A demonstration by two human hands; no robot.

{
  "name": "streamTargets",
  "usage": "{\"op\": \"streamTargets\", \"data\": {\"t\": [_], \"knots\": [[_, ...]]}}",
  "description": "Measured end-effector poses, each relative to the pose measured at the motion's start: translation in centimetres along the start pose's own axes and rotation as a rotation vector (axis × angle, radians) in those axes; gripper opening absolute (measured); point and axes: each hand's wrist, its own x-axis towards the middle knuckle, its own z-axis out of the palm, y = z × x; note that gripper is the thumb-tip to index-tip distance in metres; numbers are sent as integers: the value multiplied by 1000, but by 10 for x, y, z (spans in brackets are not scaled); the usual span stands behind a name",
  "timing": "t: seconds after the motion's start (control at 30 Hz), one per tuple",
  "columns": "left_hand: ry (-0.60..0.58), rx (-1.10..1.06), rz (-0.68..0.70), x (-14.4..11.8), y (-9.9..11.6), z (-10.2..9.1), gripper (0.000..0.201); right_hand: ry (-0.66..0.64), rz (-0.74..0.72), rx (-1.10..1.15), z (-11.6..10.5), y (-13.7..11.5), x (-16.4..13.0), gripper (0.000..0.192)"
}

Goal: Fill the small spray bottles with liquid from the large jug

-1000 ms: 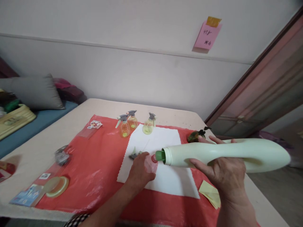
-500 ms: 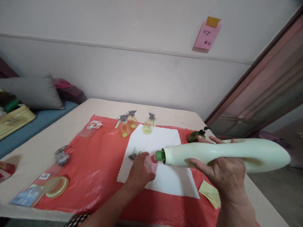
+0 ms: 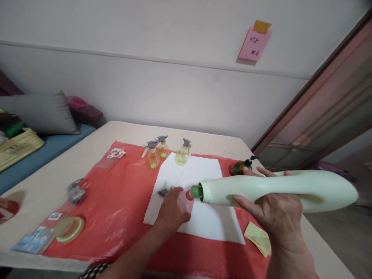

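My right hand (image 3: 279,213) grips a large pale green jug (image 3: 244,190) by its handle and tips it almost level. The jug's green spout (image 3: 197,191) meets the red mouth of a small pink bottle (image 3: 184,202), which my left hand (image 3: 171,211) is wrapped around. The bottle leans toward the jug over a white sheet (image 3: 209,228). Beside my left hand lies a grey spray head (image 3: 164,191). Whether liquid flows between spout and bottle I cannot make out. Behind stand three yellowish spray bottles (image 3: 153,159) with grey triggers.
A red plastic cover (image 3: 116,217) lies under the sheet on the table. At its left are a round lid (image 3: 74,230), plastic packaging (image 3: 35,239) and a crumpled clear bag (image 3: 76,192). Yellow papers (image 3: 258,237) and a dark green item (image 3: 237,167) lie at right.
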Motion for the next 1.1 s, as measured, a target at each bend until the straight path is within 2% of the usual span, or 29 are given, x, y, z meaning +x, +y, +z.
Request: {"op": "streamTargets", "data": {"t": [0.43,0.83,1.1], "knots": [[32,-55,19,0,5,-1,77,6,-3,-4,-1,-1,2,72],[39,-53,1,-1,1,1,86,16,-26,-13,-2,-1,4,68],[22,-42,29,-1,6,-4,75,4,-17,-35,-2,-1,3,69]]}}
